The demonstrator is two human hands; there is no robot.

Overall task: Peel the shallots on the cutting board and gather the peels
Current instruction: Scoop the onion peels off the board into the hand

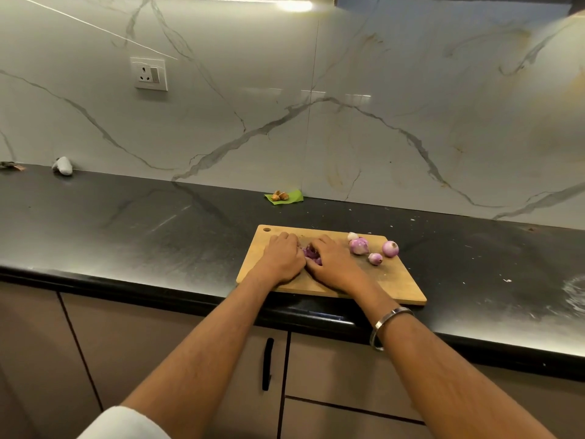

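— What are your hands doing?
— My left hand (283,259) and right hand (334,264) are lying palm-down on the cutting board (392,280), fingers cupping a pile of purple peels (311,252) between them.
— And the shallots?
— Peeled shallots (359,245) are sitting at two o'clock; a green leaf (292,197) is lying farther back, at twelve.

A black stone counter (158,223) is carrying a wooden cutting board (389,280) near its front edge. A green leaf (292,198) with small brown nuts is lying by the wall, and a pale crumpled lump (63,166) is sitting far left.
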